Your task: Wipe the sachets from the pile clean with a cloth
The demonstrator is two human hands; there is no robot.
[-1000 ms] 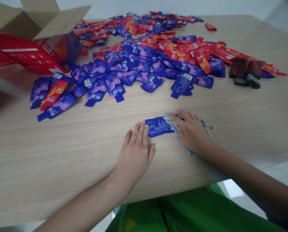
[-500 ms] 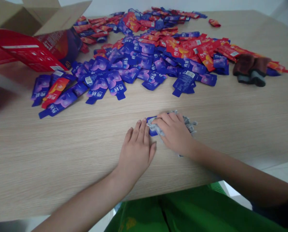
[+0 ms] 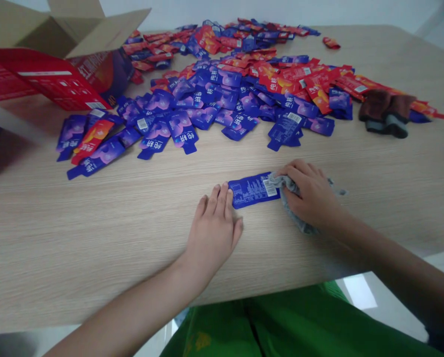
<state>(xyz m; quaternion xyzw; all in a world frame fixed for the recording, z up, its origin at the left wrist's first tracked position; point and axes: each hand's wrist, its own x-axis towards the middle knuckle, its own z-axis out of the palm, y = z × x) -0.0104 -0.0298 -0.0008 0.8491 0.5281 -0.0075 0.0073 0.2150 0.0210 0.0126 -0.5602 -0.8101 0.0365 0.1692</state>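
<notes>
Head view: on the table (image 3: 132, 238), a blue barcoded sachet (image 3: 251, 191) touches the flat, ungrasping left hand (image 3: 212, 225) and the gray cloth (image 3: 281, 181) clutched by the right hand (image 3: 311, 196); wiping seems unfinished here, and whether the heaped sachets (image 3: 227, 96) are done cannot be told

Sachets (image 3: 182, 128): "纯耕"; carton (image 3: 67, 82): "40"
</notes>
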